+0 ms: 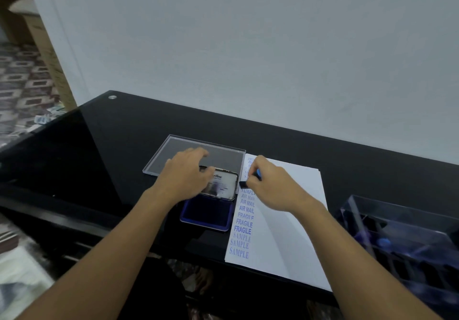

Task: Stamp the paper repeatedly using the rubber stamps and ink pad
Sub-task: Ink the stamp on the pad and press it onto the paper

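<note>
A blue ink pad [207,211] lies open on the black table, its metal lid [224,185] raised behind it. My left hand [185,174] rests on the lid's left part, fingers on its top edge. My right hand [269,183] grips a small rubber stamp [250,179] with a blue handle, held just above the left edge of the white paper [285,220]. Down that edge runs a column of blue prints [244,223] reading SAMPLE, AIR MAIL and FRAGILE.
A clear plastic lid [178,150] lies flat behind the ink pad. At the right stands a clear compartment box [402,242] with several blue-handled stamps. The black table [124,133] meets a pale wall at the back; its front edge is near me.
</note>
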Demonstrator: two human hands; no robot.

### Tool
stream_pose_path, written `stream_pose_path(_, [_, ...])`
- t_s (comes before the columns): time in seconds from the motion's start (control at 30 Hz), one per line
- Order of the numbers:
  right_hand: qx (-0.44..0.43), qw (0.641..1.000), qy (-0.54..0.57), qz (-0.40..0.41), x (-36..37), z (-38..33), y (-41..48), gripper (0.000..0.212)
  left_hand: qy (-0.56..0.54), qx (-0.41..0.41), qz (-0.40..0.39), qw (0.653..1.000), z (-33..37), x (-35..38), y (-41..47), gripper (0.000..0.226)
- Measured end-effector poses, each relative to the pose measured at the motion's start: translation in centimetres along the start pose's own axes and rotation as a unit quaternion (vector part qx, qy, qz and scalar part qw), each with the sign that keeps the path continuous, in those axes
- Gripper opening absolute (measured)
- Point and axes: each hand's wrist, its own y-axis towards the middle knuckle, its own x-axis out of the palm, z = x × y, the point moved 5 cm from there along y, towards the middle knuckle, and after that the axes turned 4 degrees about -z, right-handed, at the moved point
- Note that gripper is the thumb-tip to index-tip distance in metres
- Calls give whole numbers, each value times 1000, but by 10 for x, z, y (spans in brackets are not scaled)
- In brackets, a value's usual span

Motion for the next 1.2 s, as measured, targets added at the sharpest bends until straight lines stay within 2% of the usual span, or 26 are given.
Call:
stream_pose_path(0.2, [-68, 996, -20, -51, 33, -33, -4, 3, -20, -37, 57, 997, -48, 0, -29, 48])
stream_pose_path(0.4, [-93, 988, -98, -80, 61, -56, 0, 8, 33, -90, 20, 995, -81, 19, -49, 56])
stream_pose_path(0.67, [-129, 973, -156, -113, 81, -82, 4, 10, 74, -72, 64, 993, -84, 31, -62, 57])
stream_pose_path(0.83, [-135, 969, -184, -99, 89, -85, 11, 12, 92, -68, 71, 991, -84, 31, -63, 60])
stream_pose_path(0.97, [-121, 971, -190, -85, 95, -84, 16, 13, 108, -65, 74, 989, -84, 31, -64, 74])
stream_pose_path(1.1, [-113, 975, -180, -60, 97, -83, 16, 15, 114, -74, 70, 988, -84, 32, -63, 60])
stream_pose_path(1.2, [-114, 976, -185, -34, 98, -84, 13, 17, 113, -79, 72, 988, -85, 34, -62, 58])
